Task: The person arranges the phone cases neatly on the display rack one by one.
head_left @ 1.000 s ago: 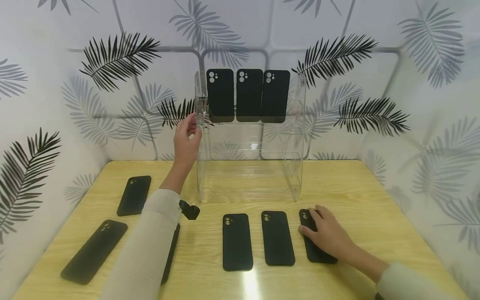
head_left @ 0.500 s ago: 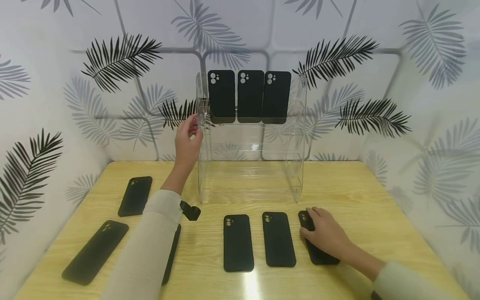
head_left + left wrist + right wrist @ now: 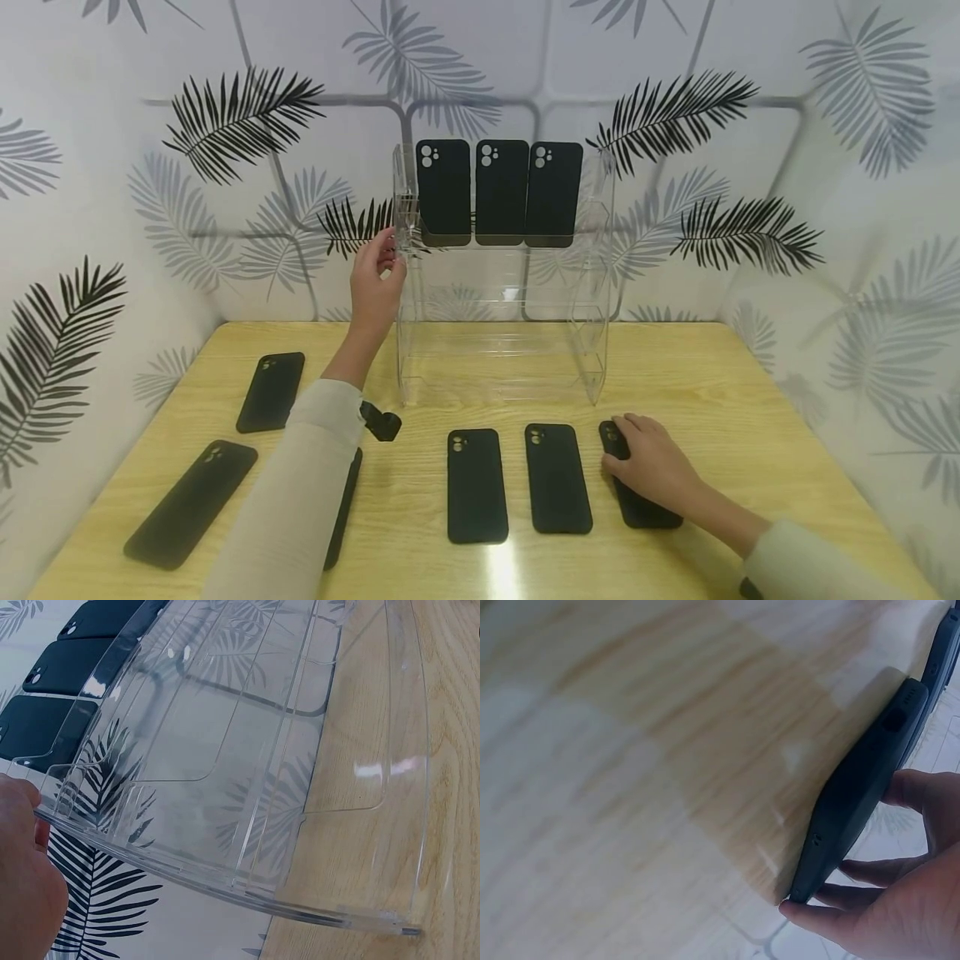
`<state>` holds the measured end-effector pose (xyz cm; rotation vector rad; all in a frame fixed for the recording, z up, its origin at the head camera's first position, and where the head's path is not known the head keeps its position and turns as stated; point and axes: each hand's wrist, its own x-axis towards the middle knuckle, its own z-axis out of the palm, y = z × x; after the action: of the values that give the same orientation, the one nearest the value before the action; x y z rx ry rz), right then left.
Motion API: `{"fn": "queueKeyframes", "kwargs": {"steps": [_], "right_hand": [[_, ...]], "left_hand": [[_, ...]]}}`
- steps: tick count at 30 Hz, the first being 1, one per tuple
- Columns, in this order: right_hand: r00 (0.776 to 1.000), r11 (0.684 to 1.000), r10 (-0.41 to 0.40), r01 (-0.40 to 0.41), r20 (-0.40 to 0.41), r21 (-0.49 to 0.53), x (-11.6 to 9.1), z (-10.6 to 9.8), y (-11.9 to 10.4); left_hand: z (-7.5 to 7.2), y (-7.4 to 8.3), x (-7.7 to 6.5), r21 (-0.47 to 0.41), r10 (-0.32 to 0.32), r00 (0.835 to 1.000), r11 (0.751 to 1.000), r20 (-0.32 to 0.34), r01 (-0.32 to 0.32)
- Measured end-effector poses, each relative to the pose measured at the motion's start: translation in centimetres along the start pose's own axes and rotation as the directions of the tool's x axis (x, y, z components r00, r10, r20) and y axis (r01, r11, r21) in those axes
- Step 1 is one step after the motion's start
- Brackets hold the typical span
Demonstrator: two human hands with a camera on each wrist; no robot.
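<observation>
Phone case (image 3: pixel 642 508) | under right hand (image 3: pixel 655 461), seemingly gripped | left hand (image 3: pixel 375 281) apart

Head view: set high, faces forward and down; widest and farthest, spans the pale yellow wood-grain table (image 3: pixel 675 375), with the clear plastic tiered rack (image 3: pixel 498 275) toward 12 o'clock. Left wrist view: close, rolled, looks across the rack from its left side; left hand (image 3: pixel 30 870) at 8 o'clock, three black rectangular phone cases (image 3: pixel 69 666) at 10, table at 3. Right wrist view: close, low, tilted, skims the tabletop; right hand (image 3: pixel 907 881) at 4 o'clock, single black rectangular phone case (image 3: pixel 859 784) at 3. Head and left wrist share rack, three cases, left hand; head and right wrist share right hand, single case.
</observation>
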<state>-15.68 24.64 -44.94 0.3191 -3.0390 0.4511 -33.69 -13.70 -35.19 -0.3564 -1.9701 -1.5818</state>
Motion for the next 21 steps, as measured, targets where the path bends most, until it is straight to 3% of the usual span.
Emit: {"fn": "queueKeyframes", "kwargs": {"steps": [4, 10, 21], "right_hand": [[0.999, 1.000, -0.016, 0.016, -0.030, -0.007, 0.0, -0.1, 0.0], [0.987, 0.997, -0.073, 0.069, -0.141, -0.032, 0.6, -1.0, -0.5], [0.955, 0.994, -0.108, 0.111, -0.276, -0.004, 3.3, -5.2, -2.3]], "left_hand": [[0.0, 0.1, 0.0, 0.002, -0.004, 1.000, 1.000, -0.003, 0.004], [0.0, 0.2, -0.1, -0.025, 0.000, 1.000, 1.000, -0.002, 0.000], [0.1, 0.0, 0.1, 0.017, 0.020, 1.000, 1.000, -0.016, -0.019]]}}
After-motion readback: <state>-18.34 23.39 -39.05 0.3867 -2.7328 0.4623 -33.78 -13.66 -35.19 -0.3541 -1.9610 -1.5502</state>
